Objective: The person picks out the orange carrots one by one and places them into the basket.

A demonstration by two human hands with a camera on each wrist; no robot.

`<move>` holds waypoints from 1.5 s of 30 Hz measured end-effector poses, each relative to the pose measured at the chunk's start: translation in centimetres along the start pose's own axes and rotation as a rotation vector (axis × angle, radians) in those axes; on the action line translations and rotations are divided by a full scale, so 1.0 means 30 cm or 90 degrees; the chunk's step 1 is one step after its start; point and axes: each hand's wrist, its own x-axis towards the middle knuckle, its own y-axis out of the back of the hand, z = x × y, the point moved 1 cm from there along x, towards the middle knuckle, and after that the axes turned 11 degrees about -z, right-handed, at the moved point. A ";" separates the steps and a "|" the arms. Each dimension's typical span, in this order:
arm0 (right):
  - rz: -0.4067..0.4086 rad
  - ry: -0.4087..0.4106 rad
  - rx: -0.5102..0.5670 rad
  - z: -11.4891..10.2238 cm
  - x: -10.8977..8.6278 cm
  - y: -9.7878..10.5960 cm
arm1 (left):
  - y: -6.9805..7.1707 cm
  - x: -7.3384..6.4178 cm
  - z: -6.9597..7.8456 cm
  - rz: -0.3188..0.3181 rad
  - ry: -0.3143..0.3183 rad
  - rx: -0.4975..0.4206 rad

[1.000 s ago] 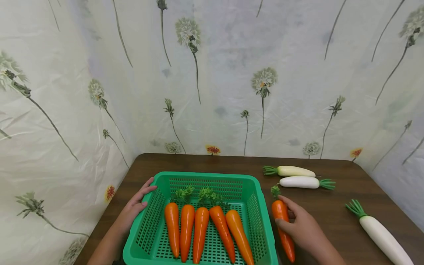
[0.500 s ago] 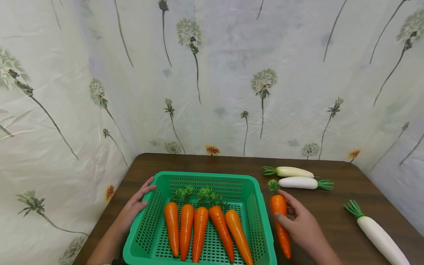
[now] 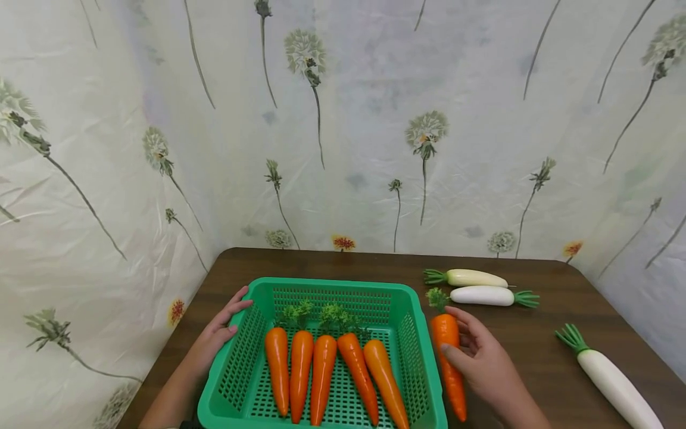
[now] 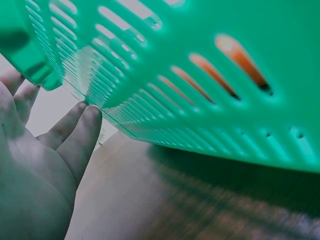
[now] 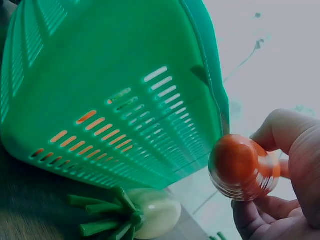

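In the head view my right hand pinches an orange carrot with a tuft of green leaves, just outside the basket's right wall. The right wrist view shows the carrot between thumb and fingers, beside the rim. My left hand touches the green plastic basket at its left rim, fingers straight. Seen from the left wrist, that hand has its fingertips against the slotted outer wall. Several carrots lie side by side in the basket, leaves toward the back.
Two white radishes lie at the back right of the dark wooden table. Another white radish lies at the far right. A radish with green stalks shows low beside the basket in the right wrist view. Flowered sheeting hangs behind.
My right hand has carried the carrot a short way left, up to the basket's right side. My left hand stays on the left rim, and the carrots in the basket lie as before.
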 end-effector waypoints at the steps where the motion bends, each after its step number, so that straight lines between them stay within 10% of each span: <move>1: 0.000 0.003 0.002 -0.002 0.000 -0.002 | -0.001 0.001 0.001 0.000 -0.003 0.003; 45: -0.068 -0.003 0.014 -0.146 -0.001 -0.039 | 0.003 -0.001 -0.003 0.002 0.001 0.008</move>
